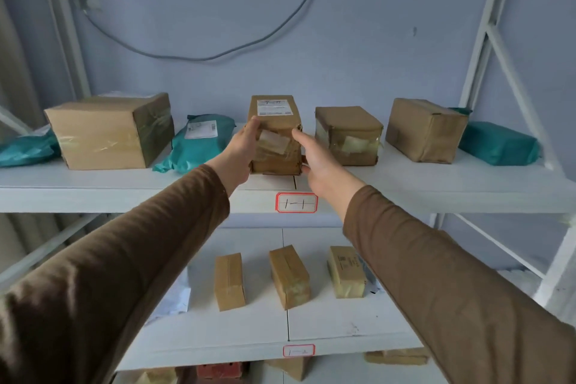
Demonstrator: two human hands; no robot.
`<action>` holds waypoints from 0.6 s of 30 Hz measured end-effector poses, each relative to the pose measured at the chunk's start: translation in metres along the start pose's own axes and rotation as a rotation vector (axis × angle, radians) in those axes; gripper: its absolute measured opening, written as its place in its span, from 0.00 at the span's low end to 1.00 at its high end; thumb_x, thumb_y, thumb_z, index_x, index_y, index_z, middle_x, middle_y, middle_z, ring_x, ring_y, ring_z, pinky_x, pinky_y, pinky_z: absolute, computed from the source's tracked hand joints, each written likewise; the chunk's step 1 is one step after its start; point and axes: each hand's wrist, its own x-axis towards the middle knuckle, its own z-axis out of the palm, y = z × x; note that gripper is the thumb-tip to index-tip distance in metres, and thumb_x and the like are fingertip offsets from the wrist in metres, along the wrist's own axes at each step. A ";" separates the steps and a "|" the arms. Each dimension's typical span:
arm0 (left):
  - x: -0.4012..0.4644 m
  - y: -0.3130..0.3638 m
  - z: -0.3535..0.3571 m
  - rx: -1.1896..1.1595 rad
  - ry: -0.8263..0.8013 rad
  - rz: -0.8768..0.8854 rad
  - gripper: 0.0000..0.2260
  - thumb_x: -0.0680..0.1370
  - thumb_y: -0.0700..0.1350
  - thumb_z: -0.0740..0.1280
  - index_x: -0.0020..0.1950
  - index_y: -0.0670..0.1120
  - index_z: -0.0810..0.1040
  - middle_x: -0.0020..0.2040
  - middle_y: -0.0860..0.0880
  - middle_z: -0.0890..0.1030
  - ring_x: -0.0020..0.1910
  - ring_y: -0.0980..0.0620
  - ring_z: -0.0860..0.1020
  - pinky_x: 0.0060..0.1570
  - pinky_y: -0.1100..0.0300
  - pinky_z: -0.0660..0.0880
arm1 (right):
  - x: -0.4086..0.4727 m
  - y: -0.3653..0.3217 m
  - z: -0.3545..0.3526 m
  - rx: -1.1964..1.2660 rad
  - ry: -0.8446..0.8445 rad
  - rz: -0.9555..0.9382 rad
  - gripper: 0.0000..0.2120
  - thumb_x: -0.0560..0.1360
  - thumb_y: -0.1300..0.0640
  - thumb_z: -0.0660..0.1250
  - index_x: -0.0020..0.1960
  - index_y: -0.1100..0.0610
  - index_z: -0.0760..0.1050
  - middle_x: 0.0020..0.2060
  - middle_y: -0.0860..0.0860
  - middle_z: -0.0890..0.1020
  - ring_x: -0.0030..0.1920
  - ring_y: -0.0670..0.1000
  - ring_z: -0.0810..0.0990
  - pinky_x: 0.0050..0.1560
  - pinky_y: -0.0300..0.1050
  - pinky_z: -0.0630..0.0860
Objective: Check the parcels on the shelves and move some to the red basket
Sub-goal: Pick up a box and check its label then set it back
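The left hand (241,146) had its fingers (254,125) curled onto the upper left edge of the middle parcel (276,134), touching the cardboard, while the right hand (314,159) stood spread on the other side, its fingertips (297,134) at the taped front corner and its thumb low by the bottom right edge; whether that hand pressed the box or only hovered against it could not be told. The parcel thus lay between the two hands, straight ahead of both sets of fingers, resting on the upper shelf (436,193) near its front lip. Its long axis ran away from the person toward the wall, with the white label on the top face at the far end, so the hands met only its short near end. Neither hand was plainly nearer; the left looked the more committed. A squeeze from both sides and a pull toward the body seemed the likely next move. Just to the left of the left fingers lay a teal mailer (199,143), and just right of the right fingers sat a squat taped box (347,134), both apart from the held parcel. The red basket was not in view.
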 end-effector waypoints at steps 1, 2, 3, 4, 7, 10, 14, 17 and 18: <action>0.008 0.000 -0.001 0.017 0.007 -0.017 0.16 0.85 0.60 0.59 0.46 0.51 0.78 0.41 0.49 0.84 0.41 0.51 0.83 0.61 0.52 0.79 | 0.007 0.001 0.003 -0.005 -0.014 0.009 0.28 0.76 0.38 0.67 0.73 0.47 0.73 0.72 0.48 0.76 0.73 0.52 0.72 0.77 0.56 0.63; 0.016 0.001 -0.001 0.030 0.010 -0.030 0.17 0.84 0.61 0.59 0.46 0.51 0.77 0.41 0.49 0.84 0.42 0.51 0.83 0.61 0.52 0.79 | 0.014 0.002 0.006 -0.003 -0.020 0.016 0.29 0.76 0.37 0.67 0.74 0.47 0.73 0.73 0.48 0.75 0.74 0.52 0.71 0.77 0.56 0.62; 0.024 0.000 -0.001 0.040 0.012 -0.039 0.17 0.84 0.61 0.59 0.47 0.51 0.78 0.42 0.49 0.84 0.42 0.51 0.83 0.60 0.53 0.79 | 0.019 0.003 0.008 0.009 -0.033 0.020 0.30 0.75 0.37 0.67 0.74 0.47 0.72 0.73 0.48 0.75 0.74 0.51 0.71 0.78 0.56 0.61; 0.032 -0.001 -0.001 0.043 0.013 -0.050 0.18 0.84 0.62 0.59 0.47 0.50 0.78 0.42 0.48 0.84 0.42 0.51 0.83 0.60 0.53 0.80 | 0.025 0.004 0.009 0.012 -0.042 0.022 0.30 0.75 0.37 0.68 0.74 0.47 0.72 0.73 0.48 0.75 0.74 0.51 0.70 0.78 0.55 0.61; 0.055 -0.007 -0.003 0.060 0.009 -0.091 0.18 0.84 0.62 0.60 0.49 0.49 0.78 0.45 0.47 0.85 0.46 0.48 0.85 0.60 0.51 0.81 | 0.044 0.010 0.008 -0.004 -0.053 0.023 0.38 0.69 0.33 0.69 0.76 0.46 0.70 0.74 0.46 0.74 0.75 0.50 0.69 0.78 0.55 0.61; 0.073 -0.010 -0.005 0.140 0.027 -0.088 0.20 0.84 0.61 0.59 0.59 0.47 0.79 0.52 0.45 0.85 0.51 0.46 0.83 0.55 0.53 0.81 | 0.041 0.004 0.010 -0.067 -0.055 0.023 0.38 0.72 0.31 0.66 0.77 0.47 0.67 0.76 0.47 0.71 0.77 0.52 0.67 0.76 0.52 0.60; 0.092 0.003 -0.002 0.594 0.201 0.326 0.27 0.84 0.54 0.60 0.81 0.44 0.62 0.78 0.42 0.68 0.75 0.41 0.68 0.72 0.45 0.69 | 0.040 -0.011 -0.005 -0.279 0.107 -0.200 0.31 0.82 0.40 0.61 0.80 0.51 0.62 0.79 0.48 0.66 0.78 0.52 0.64 0.73 0.50 0.63; 0.086 0.020 0.025 0.627 0.134 0.624 0.24 0.85 0.51 0.61 0.80 0.46 0.65 0.82 0.44 0.63 0.81 0.44 0.60 0.79 0.46 0.59 | 0.043 -0.023 -0.033 -0.346 0.304 -0.402 0.24 0.83 0.47 0.62 0.77 0.52 0.68 0.75 0.48 0.71 0.72 0.48 0.70 0.67 0.41 0.67; 0.080 0.023 0.038 0.609 0.090 0.677 0.23 0.85 0.50 0.61 0.79 0.47 0.66 0.82 0.45 0.63 0.81 0.46 0.59 0.79 0.48 0.58 | 0.045 -0.024 -0.045 -0.348 0.358 -0.425 0.22 0.83 0.49 0.62 0.76 0.52 0.69 0.74 0.48 0.72 0.70 0.47 0.71 0.64 0.39 0.68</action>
